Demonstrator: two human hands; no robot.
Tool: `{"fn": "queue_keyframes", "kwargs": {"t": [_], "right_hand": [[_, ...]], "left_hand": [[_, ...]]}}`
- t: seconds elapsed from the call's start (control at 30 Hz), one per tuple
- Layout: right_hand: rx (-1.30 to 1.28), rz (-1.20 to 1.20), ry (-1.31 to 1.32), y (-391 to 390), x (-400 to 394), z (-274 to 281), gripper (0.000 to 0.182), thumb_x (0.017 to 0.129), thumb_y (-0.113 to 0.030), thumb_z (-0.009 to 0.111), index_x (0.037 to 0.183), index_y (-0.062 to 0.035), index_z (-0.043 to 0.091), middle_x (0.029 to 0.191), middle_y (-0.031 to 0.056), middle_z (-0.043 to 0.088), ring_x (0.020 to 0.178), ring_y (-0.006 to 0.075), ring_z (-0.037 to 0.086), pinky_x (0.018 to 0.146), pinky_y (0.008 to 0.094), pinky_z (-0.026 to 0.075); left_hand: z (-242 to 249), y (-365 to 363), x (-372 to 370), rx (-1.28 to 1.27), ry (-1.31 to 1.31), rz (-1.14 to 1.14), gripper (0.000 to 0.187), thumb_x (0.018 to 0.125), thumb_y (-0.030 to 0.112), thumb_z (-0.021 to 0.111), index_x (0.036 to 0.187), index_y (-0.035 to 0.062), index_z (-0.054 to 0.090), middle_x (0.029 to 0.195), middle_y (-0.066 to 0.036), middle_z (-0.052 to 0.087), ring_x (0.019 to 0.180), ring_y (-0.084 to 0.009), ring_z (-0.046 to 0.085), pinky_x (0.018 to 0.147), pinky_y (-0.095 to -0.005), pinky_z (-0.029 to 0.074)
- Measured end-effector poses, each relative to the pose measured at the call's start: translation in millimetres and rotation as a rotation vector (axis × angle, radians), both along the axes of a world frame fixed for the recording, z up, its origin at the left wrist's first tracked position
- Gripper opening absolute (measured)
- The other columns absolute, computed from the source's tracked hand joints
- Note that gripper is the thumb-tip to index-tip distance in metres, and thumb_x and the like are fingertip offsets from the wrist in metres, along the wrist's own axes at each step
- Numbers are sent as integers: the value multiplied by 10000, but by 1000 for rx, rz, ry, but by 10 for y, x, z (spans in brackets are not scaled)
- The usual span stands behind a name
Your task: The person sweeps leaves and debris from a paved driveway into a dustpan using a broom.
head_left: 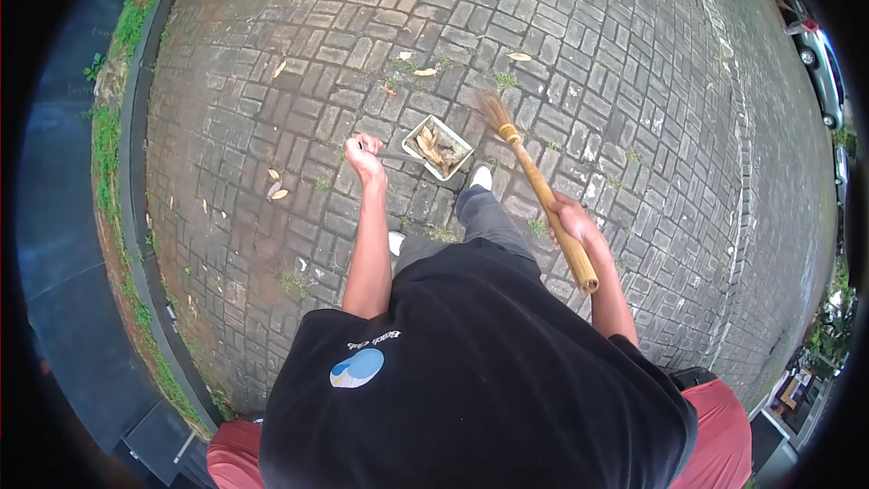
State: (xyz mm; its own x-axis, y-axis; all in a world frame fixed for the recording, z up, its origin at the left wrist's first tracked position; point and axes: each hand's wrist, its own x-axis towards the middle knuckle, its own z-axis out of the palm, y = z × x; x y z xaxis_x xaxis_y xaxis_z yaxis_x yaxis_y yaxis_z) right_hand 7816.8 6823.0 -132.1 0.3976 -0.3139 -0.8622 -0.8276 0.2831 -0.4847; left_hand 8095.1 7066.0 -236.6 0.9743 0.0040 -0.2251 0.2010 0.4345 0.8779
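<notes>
My left hand (365,157) is closed round the dark handle of a dustpan (463,160), whose pale-rimmed pan hangs or rests just right of the hand. Dry brown leaves (434,147) lie inside the pan. In my right hand (576,221) is the thick bamboo handle of a broom (538,179). Its brown bristles point up and to the left, to the right of the dustpan, and look slightly blurred. Whether the bristles touch the ground is unclear.
Loose leaves (425,72) are scattered over the brick paving (344,0). A dark curb (138,154) with a grass strip (107,140) runs along the left. Parked cars (819,63) stand at the far right. My white shoe (482,178) is below the dustpan.
</notes>
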Motion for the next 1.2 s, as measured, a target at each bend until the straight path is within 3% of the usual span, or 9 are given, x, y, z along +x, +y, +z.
{"fn": "queue_keyframes", "kwargs": {"t": [0.23,0.3,0.5,0.7,0.77,0.83,0.9,0.97,1.2], "right_hand": [[-307,206,34,-858,724,-966,439,846,-201,390,1237,-4,424,814,185,590,548,238,598,544,367,501],[-370,250,16,-949,1012,-1032,442,835,-205,385,1215,16,430,867,235,605,599,274,634,593,387,507],[-344,303,-80,-1125,1913,-1428,445,849,-240,392,1232,-17,431,863,204,624,630,281,646,668,394,513],[-472,518,-78,-1107,2667,-2317,442,826,-238,410,1215,-35,464,898,222,633,725,305,650,727,402,503],[-284,613,-75,-1108,2758,-2498,423,779,-199,430,1143,-1,514,901,225,632,778,319,646,731,406,501],[-217,724,-73,-1036,2653,-2018,399,735,-177,442,1065,23,545,890,230,631,779,336,641,694,394,506],[-45,746,-73,-971,2421,-1627,415,806,-107,395,1207,-18,452,644,91,525,494,194,537,435,326,458],[184,519,-22,-932,2279,-1059,445,865,-159,414,1294,-43,395,671,73,516,496,153,504,424,287,440],[166,549,-28,-543,2249,-608,522,892,-223,427,1378,-89,290,719,64,516,488,140,493,441,286,452]], "left_hand": [[68,-473,151,2,4,161,284,804,219,327,547,100,318,495,-18,311,482,-133,289,545,-304,328],[64,-491,204,-37,-31,190,162,833,206,336,714,96,342,521,-13,312,491,-132,297,597,-323,359],[216,-478,332,-33,3,360,167,831,223,343,717,100,339,519,-9,311,489,-133,297,596,-319,356],[69,-423,510,-8,3,465,198,824,229,341,669,105,343,524,-10,318,496,-135,306,591,-309,352],[42,-456,523,30,29,514,239,817,233,336,612,109,344,519,-12,319,497,-137,313,586,-303,351],[-10,-412,566,82,21,536,234,819,229,334,621,105,342,520,-15,315,513,-142,328,593,-305,352],[-41,-328,634,36,45,544,236,821,230,331,624,100,350,528,-15,326,527,-139,342,594,-304,345],[-27,-295,714,21,42,516,243,823,232,332,622,99,358,538,-15,339,534,-137,348,593,-301,337],[-79,-261,886,54,61,465,272,821,241,354,603,83,389,542,-25,365,537,-140,364,579,-289,329]]}}
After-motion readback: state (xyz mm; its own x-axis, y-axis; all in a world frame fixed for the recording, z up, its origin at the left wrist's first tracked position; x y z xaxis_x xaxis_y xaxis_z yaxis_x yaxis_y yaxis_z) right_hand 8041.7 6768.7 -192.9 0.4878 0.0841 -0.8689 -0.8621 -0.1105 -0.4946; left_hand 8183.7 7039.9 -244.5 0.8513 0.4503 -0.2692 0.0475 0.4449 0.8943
